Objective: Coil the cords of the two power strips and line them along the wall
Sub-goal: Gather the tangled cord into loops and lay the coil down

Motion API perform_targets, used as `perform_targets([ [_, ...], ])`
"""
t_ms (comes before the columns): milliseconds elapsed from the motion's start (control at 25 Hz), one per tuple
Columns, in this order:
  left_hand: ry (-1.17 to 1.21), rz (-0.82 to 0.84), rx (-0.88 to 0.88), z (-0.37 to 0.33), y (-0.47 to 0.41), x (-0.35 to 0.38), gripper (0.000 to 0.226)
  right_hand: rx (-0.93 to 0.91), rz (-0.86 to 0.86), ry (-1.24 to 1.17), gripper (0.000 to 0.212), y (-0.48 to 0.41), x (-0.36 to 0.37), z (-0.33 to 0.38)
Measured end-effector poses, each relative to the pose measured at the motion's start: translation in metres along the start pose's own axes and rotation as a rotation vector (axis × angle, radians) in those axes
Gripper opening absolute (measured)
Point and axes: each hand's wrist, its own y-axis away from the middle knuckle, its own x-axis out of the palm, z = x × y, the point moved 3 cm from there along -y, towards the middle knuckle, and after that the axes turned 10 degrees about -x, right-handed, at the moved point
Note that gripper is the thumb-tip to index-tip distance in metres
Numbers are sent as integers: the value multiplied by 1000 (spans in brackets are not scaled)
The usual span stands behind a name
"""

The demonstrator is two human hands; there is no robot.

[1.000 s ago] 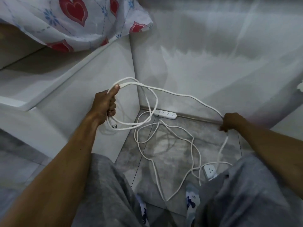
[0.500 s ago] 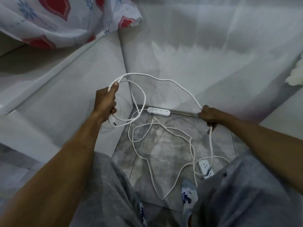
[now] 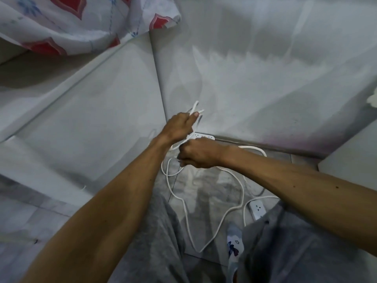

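Grey tiled floor (image 3: 206, 193), hemmed by walls and knees: little room. White cord (image 3: 222, 223) sprawled loose there, apt to snag the near white strip (image 3: 257, 209); far strip (image 3: 204, 137) at the wall's foot. Left hand (image 3: 179, 127) clamped on gathered loops, right hand (image 3: 199, 155) fisted on cord.

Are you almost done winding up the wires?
Not yet. One strip already lies by the wall. The left hand holds a few loops of cord, and the right hand brings more cord to them. Lots of cord is loose on the floor, and the other strip sits away from the wall.
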Motion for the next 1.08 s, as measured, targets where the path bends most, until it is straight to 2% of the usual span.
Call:
perform_targets([
  [120, 138, 173, -46, 3, 0, 5, 52, -26, -163, 83, 29, 5, -18, -5],
  [280, 383, 298, -104, 9, 7, -1, 57, 18, -424, 147, 30, 22, -31, -13],
  [400, 416, 336, -120, 5, 10, -3, 56, 70, -545, 128, 35, 26, -35, -18],
  [520, 347, 370, -162, 5, 13, -1, 40, 163, -548, -38, 44, 29, -34, -31],
  [600, 326, 387, -206, 8, 15, -2, 37, 148, -570, -102, 44, 29, -31, -32],
  [720, 312, 376, -241, 13, 20, -7, 45, 108, -544, -116, 51, 26, -25, -32],
  [840, 275, 387, -226, 16, 26, -12, 61, 244, -481, 16, 61, 29, -19, -47],
  [920, 286, 418, -211, 16, 29, -13, 59, 309, -453, -5, 46, 33, -17, -58],
  [1000, 308, 412, -190, 16, 32, -17, 50, 323, -449, -265, 25, 35, -11, -66],
  [1080, 370, 365, -155, 14, 32, -22, 36, 421, -430, -425, 20, 42, -6, -78],
])
